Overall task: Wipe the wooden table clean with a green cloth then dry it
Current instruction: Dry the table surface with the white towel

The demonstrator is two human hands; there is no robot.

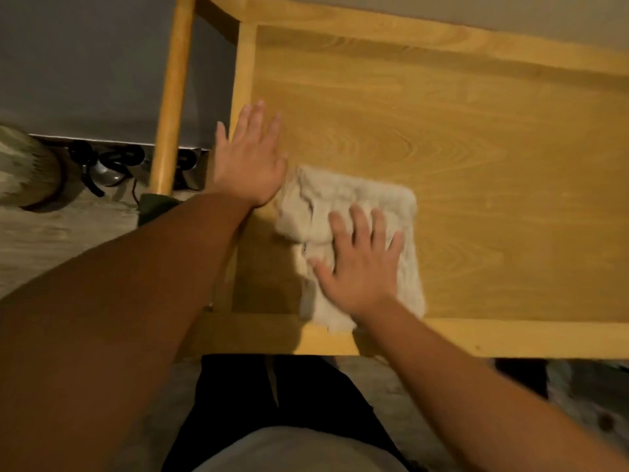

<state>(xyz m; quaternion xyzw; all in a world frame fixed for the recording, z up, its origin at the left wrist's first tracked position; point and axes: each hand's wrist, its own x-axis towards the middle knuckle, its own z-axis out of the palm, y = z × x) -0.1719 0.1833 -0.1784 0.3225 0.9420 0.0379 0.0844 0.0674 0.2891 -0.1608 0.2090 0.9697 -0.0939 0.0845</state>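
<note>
The wooden table (459,137) has a light top framed by a raised border. A crumpled off-white cloth (357,199) lies near its front left corner, reaching the front border. My right hand (360,264) presses flat on the cloth with fingers spread and straight. My left hand (250,158) rests flat on the table's left edge beside the cloth, fingers straight. A dark green piece (153,206), perhaps a cloth, shows on the floor by the table leg, partly hidden by my left arm.
A round wooden leg (172,97) stands left of the table in front of a grey wall. Black cables and a plug strip (109,165) lie on the floor at the wall's foot. A straw broom head (23,168) sits at the far left.
</note>
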